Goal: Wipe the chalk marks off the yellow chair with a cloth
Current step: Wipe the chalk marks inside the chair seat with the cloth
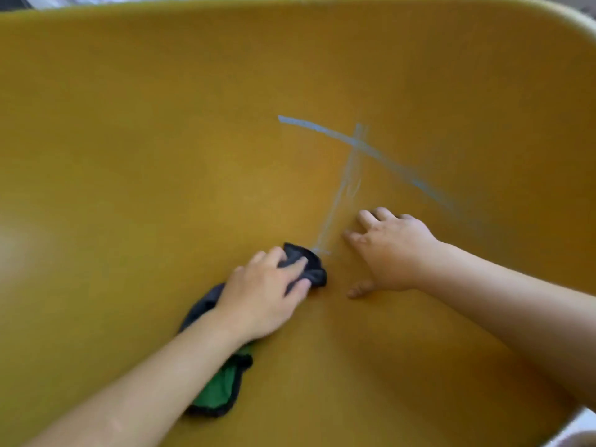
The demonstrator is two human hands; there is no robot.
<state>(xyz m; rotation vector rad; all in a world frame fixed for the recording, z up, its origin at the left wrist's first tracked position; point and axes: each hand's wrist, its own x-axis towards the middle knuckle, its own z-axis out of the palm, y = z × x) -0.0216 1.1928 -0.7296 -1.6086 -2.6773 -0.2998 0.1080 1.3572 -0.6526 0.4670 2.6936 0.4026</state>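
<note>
The yellow chair fills the view, its curved shell seen from close above. Two pale blue chalk marks cross on it: one long slanted stroke from upper middle to the right, and a fainter smeared stroke running down to the cloth. My left hand grips a dark grey and green cloth and presses it on the seat at the lower end of the faint stroke. The cloth's green part trails under my forearm. My right hand rests flat on the seat just right of the cloth, fingers spread.
The chair's rounded rim runs along the top and right. A sliver of cluttered background shows above it, and something pale shows at the bottom right corner.
</note>
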